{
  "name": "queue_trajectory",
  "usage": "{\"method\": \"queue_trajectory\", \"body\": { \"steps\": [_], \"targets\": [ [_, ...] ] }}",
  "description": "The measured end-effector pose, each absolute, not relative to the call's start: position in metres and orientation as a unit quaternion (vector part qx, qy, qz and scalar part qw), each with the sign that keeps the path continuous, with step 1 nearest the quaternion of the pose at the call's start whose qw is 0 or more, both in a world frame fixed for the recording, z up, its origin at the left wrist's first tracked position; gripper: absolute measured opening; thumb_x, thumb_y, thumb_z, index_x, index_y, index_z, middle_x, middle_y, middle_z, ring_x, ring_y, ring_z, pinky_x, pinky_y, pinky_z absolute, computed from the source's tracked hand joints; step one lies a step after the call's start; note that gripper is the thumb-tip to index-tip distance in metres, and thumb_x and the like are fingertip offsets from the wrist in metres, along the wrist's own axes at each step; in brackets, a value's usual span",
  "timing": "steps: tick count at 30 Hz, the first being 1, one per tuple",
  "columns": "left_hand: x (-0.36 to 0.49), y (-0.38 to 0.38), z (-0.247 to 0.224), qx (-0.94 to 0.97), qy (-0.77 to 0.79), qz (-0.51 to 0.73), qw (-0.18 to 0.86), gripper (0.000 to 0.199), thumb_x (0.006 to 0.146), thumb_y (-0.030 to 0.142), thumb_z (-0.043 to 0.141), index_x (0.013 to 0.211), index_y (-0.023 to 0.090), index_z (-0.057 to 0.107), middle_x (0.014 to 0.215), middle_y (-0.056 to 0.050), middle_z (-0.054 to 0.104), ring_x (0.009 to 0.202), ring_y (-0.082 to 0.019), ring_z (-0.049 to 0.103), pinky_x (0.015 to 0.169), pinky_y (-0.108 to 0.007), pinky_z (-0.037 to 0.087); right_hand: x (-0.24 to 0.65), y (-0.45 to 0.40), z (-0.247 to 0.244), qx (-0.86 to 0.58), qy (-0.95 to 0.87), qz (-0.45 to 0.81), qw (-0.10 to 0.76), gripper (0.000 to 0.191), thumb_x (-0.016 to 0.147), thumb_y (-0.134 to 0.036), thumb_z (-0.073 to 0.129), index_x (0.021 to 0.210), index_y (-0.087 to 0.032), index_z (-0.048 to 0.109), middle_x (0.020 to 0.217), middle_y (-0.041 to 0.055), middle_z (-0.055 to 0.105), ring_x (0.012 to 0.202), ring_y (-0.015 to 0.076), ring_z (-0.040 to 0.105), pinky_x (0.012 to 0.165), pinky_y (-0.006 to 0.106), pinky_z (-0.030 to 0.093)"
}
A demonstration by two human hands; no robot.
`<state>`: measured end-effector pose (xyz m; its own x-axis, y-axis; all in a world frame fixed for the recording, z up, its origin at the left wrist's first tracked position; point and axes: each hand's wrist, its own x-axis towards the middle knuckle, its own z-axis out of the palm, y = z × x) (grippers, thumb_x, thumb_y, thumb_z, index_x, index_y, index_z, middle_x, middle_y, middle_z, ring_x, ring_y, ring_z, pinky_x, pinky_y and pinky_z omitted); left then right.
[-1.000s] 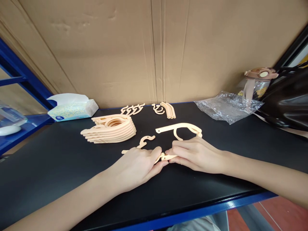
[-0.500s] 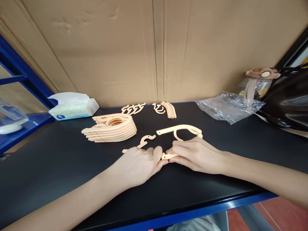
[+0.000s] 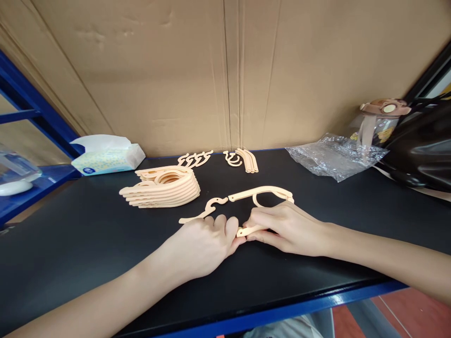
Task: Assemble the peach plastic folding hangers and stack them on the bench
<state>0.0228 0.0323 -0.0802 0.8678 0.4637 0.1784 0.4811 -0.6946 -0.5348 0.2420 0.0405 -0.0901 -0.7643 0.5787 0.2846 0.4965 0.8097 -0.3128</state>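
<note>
Pinching hanger piece [image 3: 251, 230] with both hands [image 3: 200, 241]; hanger stack [image 3: 162, 188] beyond.

A pale peach plastic hanger arm with a loop [image 3: 262, 193] lies flat on the black tabletop, pinched at its near end; a matching peach plastic hook-ended piece [image 3: 206, 210] lies just left of it, tip almost touching, partly covered.

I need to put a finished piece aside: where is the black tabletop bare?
Bare: the near-left stretch of the black tabletop, between the stack of peach plastic hangers and the blue front edge; also the right stretch below the crumpled clear plastic bag. Crowded: the middle, where the left hand and right hand hold peach hanger parts, and the back strip with loose peach hooks.
</note>
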Motion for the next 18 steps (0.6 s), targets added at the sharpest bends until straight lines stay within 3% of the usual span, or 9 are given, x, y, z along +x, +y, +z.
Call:
{"method": "queue_trajectory", "body": {
  "steps": [18],
  "targets": [
    [0.0204, 0.0334, -0.0802, -0.941, -0.243, -0.018, 0.236, 0.031, 0.091, 0.042, 0.04, 0.075, 0.017, 0.046, 0.058, 0.0, 0.054, 0.045, -0.02, 0.058, 0.037, -0.032, 0.046, 0.2407, 0.0417, -0.0905, -0.292, -0.925, 0.152, 0.191, 0.015, 0.093, -0.028, 0.044, 0.088, -0.018, 0.053, 0.076, -0.0007, 0.056, 0.062, 0.0096, 0.048, 0.057, 0.021, 0.033]
  ]
}}
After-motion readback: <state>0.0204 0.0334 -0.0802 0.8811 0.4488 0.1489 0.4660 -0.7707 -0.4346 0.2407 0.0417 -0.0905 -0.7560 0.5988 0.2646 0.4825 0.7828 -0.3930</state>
